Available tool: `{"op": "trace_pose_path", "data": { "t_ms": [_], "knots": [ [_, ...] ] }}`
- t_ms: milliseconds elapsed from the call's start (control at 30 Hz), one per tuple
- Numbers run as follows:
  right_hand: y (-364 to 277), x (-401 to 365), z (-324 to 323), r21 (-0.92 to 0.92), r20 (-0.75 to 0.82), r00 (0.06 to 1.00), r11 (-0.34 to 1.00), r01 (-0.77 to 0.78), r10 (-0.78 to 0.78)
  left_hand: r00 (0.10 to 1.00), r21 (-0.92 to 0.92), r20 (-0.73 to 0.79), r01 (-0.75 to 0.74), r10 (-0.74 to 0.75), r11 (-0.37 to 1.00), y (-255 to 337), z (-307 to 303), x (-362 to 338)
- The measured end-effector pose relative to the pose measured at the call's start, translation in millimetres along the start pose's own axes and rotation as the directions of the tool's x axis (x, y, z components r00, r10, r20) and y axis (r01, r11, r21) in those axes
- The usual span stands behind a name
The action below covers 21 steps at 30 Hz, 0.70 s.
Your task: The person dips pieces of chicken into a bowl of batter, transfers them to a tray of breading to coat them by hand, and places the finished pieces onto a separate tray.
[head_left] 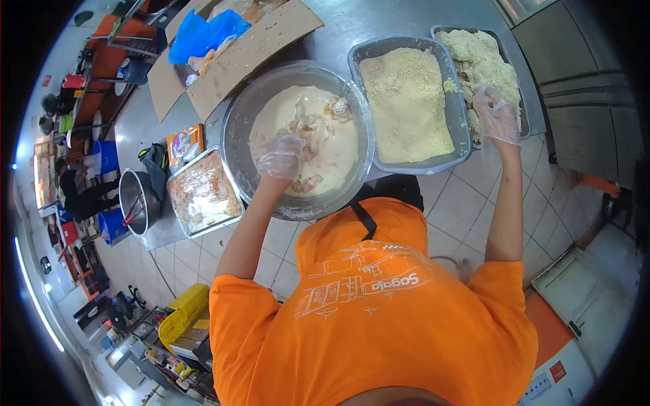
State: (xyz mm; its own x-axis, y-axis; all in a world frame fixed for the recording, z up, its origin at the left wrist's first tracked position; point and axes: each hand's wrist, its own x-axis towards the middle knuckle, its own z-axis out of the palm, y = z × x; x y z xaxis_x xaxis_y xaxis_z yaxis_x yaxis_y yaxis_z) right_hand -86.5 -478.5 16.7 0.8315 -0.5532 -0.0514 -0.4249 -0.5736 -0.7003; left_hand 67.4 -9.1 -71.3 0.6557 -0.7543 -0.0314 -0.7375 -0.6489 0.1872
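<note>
My left hand (280, 158), in a clear plastic glove, reaches into a large metal bowl (232, 135) of pale, creamy batter (332, 152). Pieces of raw meat (313, 143) lie in the batter beside its fingertips, which are hidden. To the right, my gloved right hand (497, 114) rests over the near part of a grey tray (523, 122) heaped with crumb-coated pieces (482, 57). Its fingers are bent and apart, touching the coating, with nothing visibly gripped. Between the two stands a grey tub (462, 128) of loose breadcrumbs (409, 101).
Left of the bowl lie a metal tray of plastic-covered food (203, 193), an orange packet (185, 145) and an empty steel bowl (139, 203). An opened cardboard box (254, 51) with a blue bag (205, 35) sits behind. Another person (84, 189) stands far left.
</note>
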Motion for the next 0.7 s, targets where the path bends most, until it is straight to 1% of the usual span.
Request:
{"op": "trace_pose_path", "data": {
  "t_ms": [33,67,133,167,233,267,300,333,367,400,433,500,533,567,600,633,667,700],
  "knots": [
    [3,0,2,0.002,0.001,1.000,1.000,-0.001,0.001,0.999,0.018,0.047,0.016,-0.017,1.000,7,-4,1],
    [6,0,4,0.014,0.002,1.000,1.000,-0.003,0.003,0.999,0.019,0.048,0.017,-0.018,1.000,11,1,4],
    [10,1,7,0.029,0.005,1.000,1.000,-0.004,0.003,0.984,0.343,0.138,0.064,-0.117,0.937,12,14,12],
    [10,0,9,0.045,0.008,1.000,0.999,0.013,-0.013,0.983,0.343,0.138,0.064,-0.118,0.937,8,13,15],
    [9,-1,10,0.058,0.008,0.999,0.998,0.030,-0.031,0.979,0.254,0.198,-0.006,-0.046,0.967,0,9,23],
    [8,-2,10,0.057,0.002,0.998,0.997,0.060,-0.061,0.979,0.250,0.197,-0.007,-0.044,0.968,-6,13,24],
    [6,-3,11,0.056,-0.005,0.996,0.994,0.090,-0.090,0.999,0.216,0.016,-0.049,0.046,0.975,-11,19,23],
    [3,-4,10,0.055,-0.004,0.996,0.994,0.090,-0.089,0.978,0.191,-0.167,-0.095,0.128,0.977,-17,23,23],
    [-4,-6,8,0.075,0.012,1.000,0.997,0.027,-0.028,0.978,0.191,-0.166,-0.095,0.128,0.977,-21,24,23],
    [-7,-7,7,0.093,0.028,0.999,0.995,-0.036,0.034,0.950,0.173,-0.259,-0.129,0.172,0.976,-25,26,24],
    [-4,-6,8,0.094,0.027,0.999,0.995,-0.037,0.035,0.912,0.158,-0.352,-0.166,0.212,0.973,-28,27,26],
    [9,-6,10,0.050,-0.034,0.994,0.993,0.109,-0.108,0.909,0.149,-0.367,-0.153,0.198,0.977,-36,31,33],
    [15,-6,10,0.049,-0.034,0.994,0.993,0.107,-0.106,0.907,0.140,-0.381,-0.136,0.180,0.981,-40,32,35],
    [17,-6,11,0.080,-0.014,0.997,0.994,0.074,-0.073,0.907,0.139,-0.380,-0.137,0.180,0.981,-43,32,36],
    [18,-6,11,0.110,0.008,0.999,0.993,0.040,-0.042,0.951,0.122,-0.284,-0.091,0.123,0.988,-47,31,37],
    [19,-7,11,0.111,0.009,0.999,0.993,0.040,-0.041,0.981,0.110,-0.184,-0.044,0.064,0.993,-50,30,38],
    [18,-8,9,0.084,0.002,0.999,0.996,0.037,-0.037,0.981,0.110,-0.184,-0.045,0.065,0.993,-58,39,36],
    [17,-8,8,0.058,-0.006,0.999,0.998,0.033,-0.033,0.971,0.005,-0.238,-0.016,0.016,1.000,-67,52,32]
  ]
}}
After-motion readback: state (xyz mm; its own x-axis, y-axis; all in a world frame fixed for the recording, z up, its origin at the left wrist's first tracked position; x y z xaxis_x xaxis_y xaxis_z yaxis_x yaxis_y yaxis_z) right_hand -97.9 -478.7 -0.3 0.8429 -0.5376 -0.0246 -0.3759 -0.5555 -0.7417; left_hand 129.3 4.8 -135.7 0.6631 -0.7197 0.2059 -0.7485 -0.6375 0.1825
